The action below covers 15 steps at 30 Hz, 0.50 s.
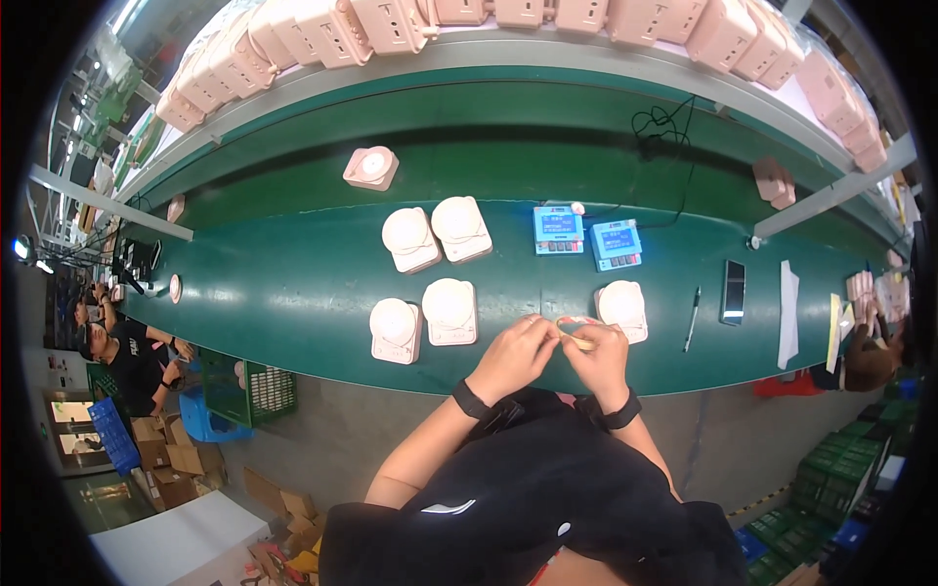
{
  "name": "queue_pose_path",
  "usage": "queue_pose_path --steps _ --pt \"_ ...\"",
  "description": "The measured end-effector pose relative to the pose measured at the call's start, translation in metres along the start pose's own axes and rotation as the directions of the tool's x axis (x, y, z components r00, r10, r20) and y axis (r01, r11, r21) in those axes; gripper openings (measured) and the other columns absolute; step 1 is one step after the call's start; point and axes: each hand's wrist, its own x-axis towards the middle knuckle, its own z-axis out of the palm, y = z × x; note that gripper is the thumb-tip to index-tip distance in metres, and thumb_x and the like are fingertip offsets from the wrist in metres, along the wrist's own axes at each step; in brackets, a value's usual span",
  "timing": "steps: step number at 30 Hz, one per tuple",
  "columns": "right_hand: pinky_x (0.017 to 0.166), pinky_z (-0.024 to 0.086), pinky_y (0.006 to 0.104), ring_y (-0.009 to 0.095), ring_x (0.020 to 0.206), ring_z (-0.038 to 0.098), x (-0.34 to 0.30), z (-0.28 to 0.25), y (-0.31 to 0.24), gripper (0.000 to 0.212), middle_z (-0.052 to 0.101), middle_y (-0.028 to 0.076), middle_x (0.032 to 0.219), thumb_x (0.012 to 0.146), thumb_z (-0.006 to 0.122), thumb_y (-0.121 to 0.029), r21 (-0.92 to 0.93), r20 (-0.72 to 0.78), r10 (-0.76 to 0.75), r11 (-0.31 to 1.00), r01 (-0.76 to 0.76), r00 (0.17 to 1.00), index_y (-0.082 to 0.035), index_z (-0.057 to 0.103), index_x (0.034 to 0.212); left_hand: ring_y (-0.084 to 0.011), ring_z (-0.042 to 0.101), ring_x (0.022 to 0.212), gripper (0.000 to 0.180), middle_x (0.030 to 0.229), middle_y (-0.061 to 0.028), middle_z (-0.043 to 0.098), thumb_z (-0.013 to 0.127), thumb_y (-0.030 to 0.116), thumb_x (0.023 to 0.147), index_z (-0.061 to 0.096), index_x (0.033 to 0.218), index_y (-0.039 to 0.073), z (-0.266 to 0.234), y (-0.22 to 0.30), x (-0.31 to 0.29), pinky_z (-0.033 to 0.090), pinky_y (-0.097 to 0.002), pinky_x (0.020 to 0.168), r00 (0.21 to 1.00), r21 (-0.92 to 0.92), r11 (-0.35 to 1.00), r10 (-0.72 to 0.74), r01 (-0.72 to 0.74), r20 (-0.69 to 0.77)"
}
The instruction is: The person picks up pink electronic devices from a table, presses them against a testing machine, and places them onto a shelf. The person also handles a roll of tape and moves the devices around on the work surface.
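Note:
My left hand (516,355) and my right hand (599,357) meet in front of my chest, above the near edge of the green bench. Both are closed, fingertips pinched close together, on a small looped yellowish strip (578,342) with some red and white on it; its kind is too small to make out. Just beyond my right hand lies a pale pink device with a round white top (622,306), partly covered by that hand. To the left of my hands are two similar devices, one nearer (450,305) and one farther left (395,325).
Two more pink devices (410,236) (461,227) lie farther back. Two blue display units (558,230) (617,244) stand mid-bench. A pen (692,319), a phone (733,292) and a white paper strip (788,314) lie to the right. Pink devices fill the overhead shelf (489,39). Other people sit at both sides.

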Motion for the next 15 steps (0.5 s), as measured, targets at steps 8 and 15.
queue_pose_path --steps 8,15 --pt "0.052 0.040 0.0261 0.007 0.054 0.049 0.018 -0.005 0.061 0.016 0.055 0.003 0.053 0.066 0.066 -0.012 0.181 -0.213 0.492 0.869 -0.460 0.844 0.004 0.061 0.064 -0.0302 0.056 0.080 0.012 0.084 -0.0122 0.055 0.060 0.000 0.078 0.051 0.084 0.003 -0.006 -0.018 0.011 0.046 -0.0354 0.071 0.976 -0.077 0.973 0.217 -0.219 -0.026" --pt "0.056 0.044 0.0275 0.012 0.057 0.053 0.014 -0.123 0.174 0.015 0.059 0.005 0.061 0.080 0.063 -0.012 -0.042 -0.592 0.449 0.812 -0.582 0.670 0.003 0.063 0.081 -0.0303 0.053 0.085 0.004 0.085 -0.0125 0.058 0.067 0.010 0.073 0.065 0.077 0.008 -0.054 -0.202 0.023 0.038 -0.0397 0.083 0.876 0.281 0.907 -0.163 0.314 -0.454"
